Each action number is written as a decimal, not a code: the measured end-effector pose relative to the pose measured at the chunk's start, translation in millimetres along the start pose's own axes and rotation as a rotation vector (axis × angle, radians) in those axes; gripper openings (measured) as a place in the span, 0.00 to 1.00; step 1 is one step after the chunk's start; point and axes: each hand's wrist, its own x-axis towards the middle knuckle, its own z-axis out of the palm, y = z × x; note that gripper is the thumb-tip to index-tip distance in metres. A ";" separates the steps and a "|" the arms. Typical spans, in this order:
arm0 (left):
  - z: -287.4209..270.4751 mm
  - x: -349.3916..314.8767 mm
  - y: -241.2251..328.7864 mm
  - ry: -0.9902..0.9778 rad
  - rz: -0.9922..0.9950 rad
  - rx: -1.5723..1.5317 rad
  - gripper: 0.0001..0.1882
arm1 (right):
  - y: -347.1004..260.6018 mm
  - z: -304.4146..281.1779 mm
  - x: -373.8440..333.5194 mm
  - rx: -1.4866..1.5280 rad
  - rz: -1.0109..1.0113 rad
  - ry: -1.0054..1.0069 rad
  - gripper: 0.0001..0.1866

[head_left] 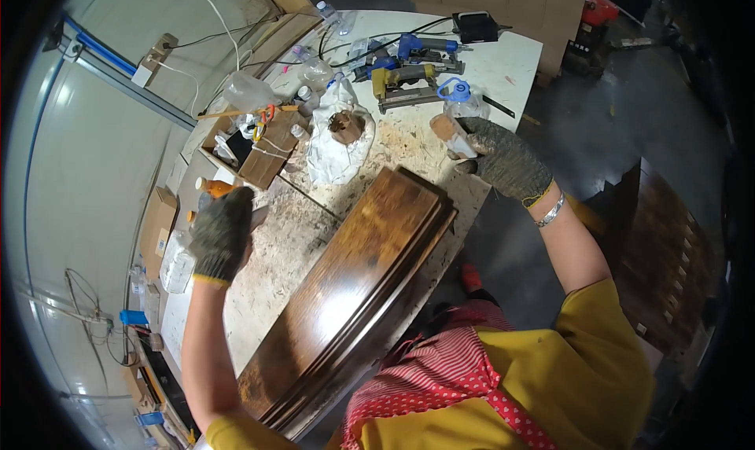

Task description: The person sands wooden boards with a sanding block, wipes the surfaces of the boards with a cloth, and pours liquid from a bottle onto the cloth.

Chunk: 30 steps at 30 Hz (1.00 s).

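A long, dark brown varnished wooden piece (346, 285) with stepped moulding along its near side lies diagonally on the worktable, its top glossy in the light. My right hand (507, 161), in a dark knit glove, is raised past its far end. Between the fingers is a small block with a tan face and a pale side (453, 137). Left of the wood hangs my left hand (222, 234), gloved too, with its fingers curled. A flat greyish edge (259, 216) shows beside those fingers, too little to name. Just behind that hand is an orange bottle (216, 187).
Blue and yellow nail guns (403, 77) lie at the table's far side near a blue-lidded clear jug (464, 102). A cut-down brown cup (344, 126) stands on a white cloth (321, 153). A cardboard box (269, 153) holds bottles and scissors. Dark wooden panels (661, 253) stand at right.
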 end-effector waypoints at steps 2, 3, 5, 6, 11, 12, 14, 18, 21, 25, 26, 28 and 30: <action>19.5 46.8 10.0 -0.114 -0.026 0.041 0.13 | 9.1 -8.8 17.9 -0.122 0.049 -0.092 0.26; 29.9 67.6 17.3 -0.166 -0.087 0.011 0.15 | 16.6 -15.0 25.6 -0.111 0.058 -0.110 0.26; 61.8 104.1 18.8 -0.219 -0.064 -0.014 0.15 | 28.0 -26.0 36.4 -0.555 -0.226 -0.187 0.26; 79.0 116.5 19.6 -0.176 -0.033 -0.052 0.14 | 37.4 -28.5 36.2 0.116 0.050 -0.165 0.23; 142.1 158.8 27.9 -0.262 -0.051 -0.053 0.14 | 72.9 -22.0 43.2 0.881 0.550 -0.097 0.21; 147.1 165.1 32.9 -0.251 -0.067 -0.092 0.16 | 77.8 -19.8 42.5 0.899 0.602 -0.083 0.21; 156.0 178.2 41.5 -0.269 -0.153 -0.108 0.18 | 83.8 -15.8 40.5 0.889 0.639 -0.084 0.21; 165.6 205.4 51.1 -0.342 -0.283 -0.149 0.22 | 101.8 -12.6 42.9 0.225 0.361 -0.189 0.20; 187.9 208.6 55.0 -0.239 -0.227 -0.281 0.19 | 101.8 -11.1 63.0 0.929 0.656 -0.112 0.18; 203.5 216.2 52.5 -0.217 -0.170 -0.093 0.14 | 114.0 -5.2 77.0 1.164 0.683 -0.108 0.18; 206.3 217.4 48.5 -0.212 -0.136 -0.056 0.14 | 118.6 -2.6 78.2 1.089 0.669 -0.088 0.19; 210.1 217.8 41.0 -0.209 -0.112 -0.016 0.13 | 118.1 -1.0 85.0 1.003 0.677 -0.099 0.18; 212.4 215.3 35.6 -0.300 -0.207 -0.090 0.17 | 126.3 3.9 94.1 0.919 0.684 -0.115 0.18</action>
